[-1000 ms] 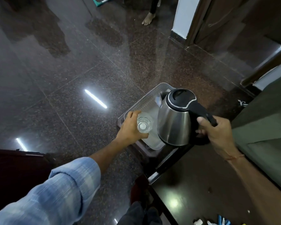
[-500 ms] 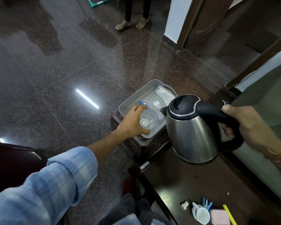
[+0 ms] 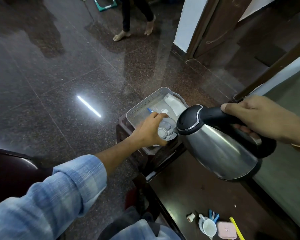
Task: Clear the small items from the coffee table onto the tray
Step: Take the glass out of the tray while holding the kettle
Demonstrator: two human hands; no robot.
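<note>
1. Left hand (image 3: 148, 131) grips glass (image 3: 165, 131) over tray (image 3: 142, 104) near edge; set it down upright.
2. Right hand (image 3: 253, 116) grips kettle (image 3: 215, 144) handle above worktop (image 3: 189, 184); keep spout clear of glass.

Both arms reach forward from the lower edge of the view. The left hand (image 3: 148, 131), its forearm bare below a rolled blue checked sleeve (image 3: 59, 193), is extended with fingers (image 3: 158, 116) curled around a clear glass (image 3: 166, 131), thumb low on the near side. The right hand (image 3: 254, 118) comes in from the right, thumb laid along the top of a kettle's black handle (image 3: 215, 116), remaining fingers wrapped beneath it, wrist level.
</note>
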